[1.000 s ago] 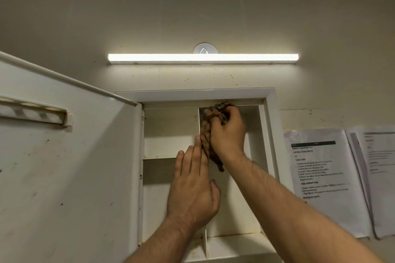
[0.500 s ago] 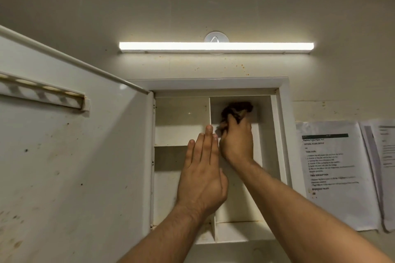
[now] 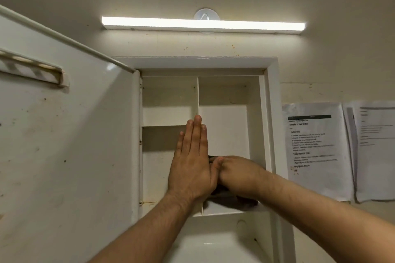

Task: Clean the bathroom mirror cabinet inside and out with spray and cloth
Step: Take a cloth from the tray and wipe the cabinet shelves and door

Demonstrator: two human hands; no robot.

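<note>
Stage: mid-wipe, inside the cabinet (image 3: 271, 113), and by my reckoning well short of halfway.
Cloth: the dark cloth (image 3: 230, 197) is down at the bottom of the tall right compartment, lying on the lower shelf (image 3: 224, 211).
Right hand: the right hand (image 3: 237, 174) has its grip clenched over the cloth, pressing it onto that shelf.
Left hand: the left hand (image 3: 192, 162) is released, fingers straight and together, flat against the divider (image 3: 197, 96) as a brace.
Looks done: the right compartment's back wall reads fairly clean, though that is only a guess.
Left to do: the open door (image 3: 74, 134) shows specks and smears on its inner face. The lower left compartment has brownish marks. The bottom section is not yet touched by the cloth. The mirror side is hidden from here.
Spray: no bottle in view.
Count: one cabinet, one door, one divider, one cloth, two hands.
Compartments: four showing, two on the left, one tall on the right, one across the bottom.
Around it: one light bar (image 3: 203, 24) and two sheets of paper (image 3: 316, 149) on the wall.
</note>
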